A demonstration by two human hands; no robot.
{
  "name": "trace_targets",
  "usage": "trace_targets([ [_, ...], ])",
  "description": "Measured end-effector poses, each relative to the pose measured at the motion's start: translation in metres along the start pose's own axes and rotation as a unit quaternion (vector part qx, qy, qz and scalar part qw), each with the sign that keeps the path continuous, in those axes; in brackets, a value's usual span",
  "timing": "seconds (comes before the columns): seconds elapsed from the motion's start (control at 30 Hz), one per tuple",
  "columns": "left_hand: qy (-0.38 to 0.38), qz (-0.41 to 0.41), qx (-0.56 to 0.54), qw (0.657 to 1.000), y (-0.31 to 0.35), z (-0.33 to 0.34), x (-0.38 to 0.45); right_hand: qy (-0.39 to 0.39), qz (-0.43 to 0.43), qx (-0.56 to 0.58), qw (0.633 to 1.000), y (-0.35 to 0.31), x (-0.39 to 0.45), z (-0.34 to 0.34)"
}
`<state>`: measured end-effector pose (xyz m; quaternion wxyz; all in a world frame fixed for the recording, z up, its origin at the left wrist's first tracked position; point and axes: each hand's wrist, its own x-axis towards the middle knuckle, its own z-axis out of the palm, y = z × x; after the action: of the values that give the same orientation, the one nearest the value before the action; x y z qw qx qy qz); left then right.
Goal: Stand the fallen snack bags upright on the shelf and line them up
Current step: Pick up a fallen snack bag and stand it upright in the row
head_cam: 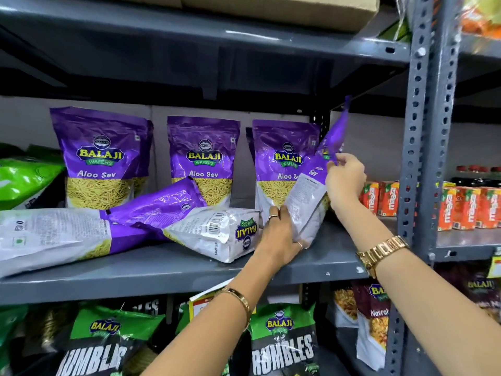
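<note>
On the grey shelf (162, 270), purple Balaji Aloo Sev bags stand upright along the back: one at the left (100, 158), one in the middle (203, 158), one at the right (282, 164). Both hands hold a tilted bag (311, 191) edge-on at the shelf's right end. My left hand (279, 234) grips its bottom; my right hand (344, 177) pinches its upper edge. Two bags lie fallen: a long one at the left (54, 237) and one across the middle (206, 226), back side up.
A grey slotted upright post (425, 131) stands just right of my right hand. Orange Maaza cartons (461, 210) fill the neighbouring shelf. A green bag (24, 180) lies at far left. Green Rumbles bags (282, 340) fill the shelf below. A cardboard box (284, 9) sits above.
</note>
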<state>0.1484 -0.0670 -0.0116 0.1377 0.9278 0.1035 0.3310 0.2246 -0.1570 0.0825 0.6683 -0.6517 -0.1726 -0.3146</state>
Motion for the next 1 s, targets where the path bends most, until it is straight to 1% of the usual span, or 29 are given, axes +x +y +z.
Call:
trace_targets([
  [0.07, -0.020, -0.029, -0.011, 0.999, -0.001, 0.003, 0.004, -0.048, -0.072, -0.019, 0.996, -0.006, -0.003, 0.004],
  [0.13, -0.038, -0.066, -0.033, 0.997, -0.005, 0.006, 0.008, -0.111, -0.116, 0.002, 0.987, -0.006, -0.002, 0.008],
  [0.17, -0.043, -0.084, -0.045, 0.995, -0.008, 0.007, 0.010, -0.119, -0.124, 0.024, 0.985, -0.003, 0.000, 0.010],
  [0.2, -0.049, -0.097, -0.056, 0.993, -0.010, 0.008, 0.011, -0.109, -0.119, 0.052, 0.986, 0.003, 0.002, 0.010],
  [0.27, -0.053, -0.111, -0.071, 0.990, -0.014, 0.010, 0.014, -0.056, -0.084, 0.109, 0.989, 0.024, 0.008, 0.011],
  [0.3, -0.051, -0.113, -0.077, 0.989, -0.015, 0.011, 0.014, -0.036, -0.058, 0.117, 0.991, 0.038, 0.011, 0.013],
  [0.33, -0.049, -0.114, -0.083, 0.989, -0.015, 0.012, 0.014, -0.031, -0.023, 0.110, 0.993, 0.055, 0.015, 0.016],
  [0.37, -0.046, -0.114, -0.086, 0.989, -0.016, 0.013, 0.014, -0.041, 0.014, 0.094, 0.995, 0.072, 0.018, 0.019],
  [0.43, -0.043, -0.117, -0.087, 0.988, -0.017, 0.015, 0.014, -0.093, 0.094, 0.052, 0.990, 0.100, 0.023, 0.028],
  [0.47, -0.043, -0.118, -0.086, 0.988, -0.018, 0.016, 0.015, -0.130, 0.143, 0.046, 0.980, 0.110, 0.024, 0.033],
  [0.53, -0.046, -0.117, -0.078, 0.989, -0.018, 0.017, 0.016, -0.224, 0.239, 0.077, 0.942, 0.121, 0.025, 0.042],
  [0.57, -0.046, -0.114, -0.072, 0.990, -0.018, 0.018, 0.017, -0.276, 0.264, 0.103, 0.919, 0.123, 0.024, 0.046],
  [0.63, -0.042, -0.105, -0.063, 0.992, -0.017, 0.019, 0.016, -0.354, 0.260, 0.152, 0.886, 0.123, 0.022, 0.051],
  [0.7, -0.044, -0.098, -0.060, 0.992, -0.014, 0.019, 0.016, -0.380, 0.240, 0.181, 0.875, 0.121, 0.018, 0.051],
  [0.87, -0.075, -0.104, -0.069, 0.989, -0.011, 0.012, 0.015, -0.387, 0.250, 0.179, 0.869, 0.116, 0.015, 0.042],
  [0.93, -0.088, -0.114, -0.071, 0.987, -0.012, 0.013, 0.015, -0.371, 0.254, 0.186, 0.873, 0.117, 0.014, 0.039],
  [1.0, -0.097, -0.128, -0.069, 0.985, -0.012, 0.015, 0.017, -0.354, 0.239, 0.186, 0.885, 0.119, 0.014, 0.037],
])
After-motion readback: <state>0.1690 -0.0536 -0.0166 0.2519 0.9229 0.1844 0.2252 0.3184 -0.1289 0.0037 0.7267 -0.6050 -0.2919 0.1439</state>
